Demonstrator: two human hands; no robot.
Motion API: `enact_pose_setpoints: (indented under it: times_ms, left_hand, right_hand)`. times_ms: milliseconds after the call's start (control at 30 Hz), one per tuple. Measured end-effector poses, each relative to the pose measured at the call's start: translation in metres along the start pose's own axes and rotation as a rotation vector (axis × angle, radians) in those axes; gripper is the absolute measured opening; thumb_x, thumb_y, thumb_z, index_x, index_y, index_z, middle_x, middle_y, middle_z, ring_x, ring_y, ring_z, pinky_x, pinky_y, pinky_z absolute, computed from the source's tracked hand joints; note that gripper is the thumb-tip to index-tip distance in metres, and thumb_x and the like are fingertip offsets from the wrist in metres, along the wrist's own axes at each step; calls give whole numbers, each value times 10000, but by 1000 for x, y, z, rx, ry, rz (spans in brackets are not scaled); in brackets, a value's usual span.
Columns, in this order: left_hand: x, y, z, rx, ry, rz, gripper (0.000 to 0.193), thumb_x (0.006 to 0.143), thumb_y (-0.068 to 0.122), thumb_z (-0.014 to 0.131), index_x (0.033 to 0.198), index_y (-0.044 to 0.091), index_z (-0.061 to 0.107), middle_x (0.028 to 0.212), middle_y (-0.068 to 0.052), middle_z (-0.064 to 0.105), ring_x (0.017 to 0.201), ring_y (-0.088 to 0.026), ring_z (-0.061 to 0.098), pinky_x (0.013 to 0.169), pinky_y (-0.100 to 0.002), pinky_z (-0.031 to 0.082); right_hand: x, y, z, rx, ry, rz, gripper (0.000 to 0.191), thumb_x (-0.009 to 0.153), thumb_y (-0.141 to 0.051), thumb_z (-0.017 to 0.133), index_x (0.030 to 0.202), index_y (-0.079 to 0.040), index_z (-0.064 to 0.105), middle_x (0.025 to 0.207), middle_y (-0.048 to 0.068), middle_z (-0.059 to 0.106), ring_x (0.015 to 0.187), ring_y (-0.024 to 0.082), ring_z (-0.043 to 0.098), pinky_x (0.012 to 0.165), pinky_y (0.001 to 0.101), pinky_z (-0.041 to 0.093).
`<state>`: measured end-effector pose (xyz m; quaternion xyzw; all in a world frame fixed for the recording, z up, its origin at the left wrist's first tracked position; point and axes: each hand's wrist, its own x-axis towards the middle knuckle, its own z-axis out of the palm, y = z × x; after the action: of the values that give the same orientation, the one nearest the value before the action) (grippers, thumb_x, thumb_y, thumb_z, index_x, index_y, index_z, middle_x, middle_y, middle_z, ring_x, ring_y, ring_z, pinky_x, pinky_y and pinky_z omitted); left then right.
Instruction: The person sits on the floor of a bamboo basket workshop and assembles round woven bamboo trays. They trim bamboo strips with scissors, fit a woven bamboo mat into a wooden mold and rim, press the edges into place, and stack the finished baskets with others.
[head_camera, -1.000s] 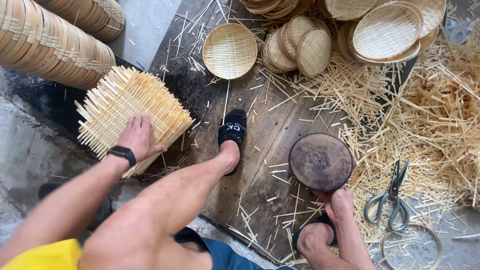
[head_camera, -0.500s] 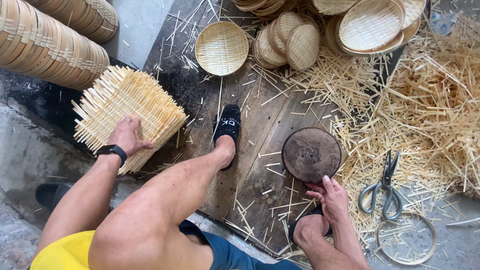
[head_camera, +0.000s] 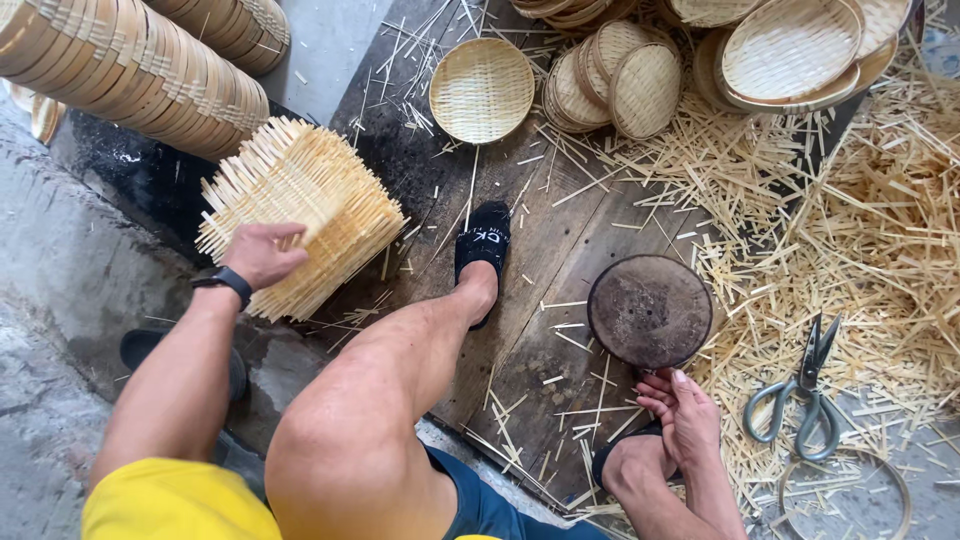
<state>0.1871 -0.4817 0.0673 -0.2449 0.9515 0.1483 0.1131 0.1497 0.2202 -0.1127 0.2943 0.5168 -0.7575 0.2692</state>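
Observation:
My left hand (head_camera: 262, 252), with a black watch on the wrist, rests its curled fingers on a stack of square woven bamboo mats (head_camera: 300, 210) with loose strip ends, lying on the ground at the left. My right hand (head_camera: 684, 410) is low by my right knee, fingers apart, holding nothing, just below a dark round disc (head_camera: 650, 310) that lies on the wooden boards (head_camera: 560, 250). My left foot in a black slipper (head_camera: 482, 248) stands on the boards between the two.
A round woven basket tray (head_camera: 481, 88) and several more trays (head_camera: 790, 48) lie at the top. Rows of stacked bamboo hoops (head_camera: 130, 70) fill the upper left. Cut bamboo strips (head_camera: 860, 230) litter the right, with scissors (head_camera: 805, 395) and a thin hoop (head_camera: 845, 495) beside them.
My left hand has slid from lying flat on the mat stack to its near edge, with the fingers curled. My right hand has barely moved below the disc.

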Motion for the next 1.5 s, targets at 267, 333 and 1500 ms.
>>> enact_pose_setpoints:
  times_ms: [267,333,1500]
  left_hand:
    - [-18,182,-150,642,325,513,214,972,224,670,788,125,715,729,-73,681,653,-252,683,632,-414,562]
    - [-17,244,-148,649,265,646,235,1004,170,628,796,92,705,676,-69,656,602,-233,672,579,-403,551]
    - [-22,386,217,-404,92,253,662,710,210,923,1219,32,539,1057,-130,623,944,-221,600,834,-391,524]
  right_hand:
    - [-2,-1,-3,-30,117,-124,383,1110,-293,530,1246,58,601,978,169,680,843,287,669,691,377,568]
    - [-8,-12,2,-47,132,-212,408,1139,-312,532,1269,65,616,951,154,662,812,261,647,672,353,537]
    - [-1,-80,47,-259,280,-329,263,790,-30,860,1021,24,746,900,78,779,747,74,704,678,223,592]
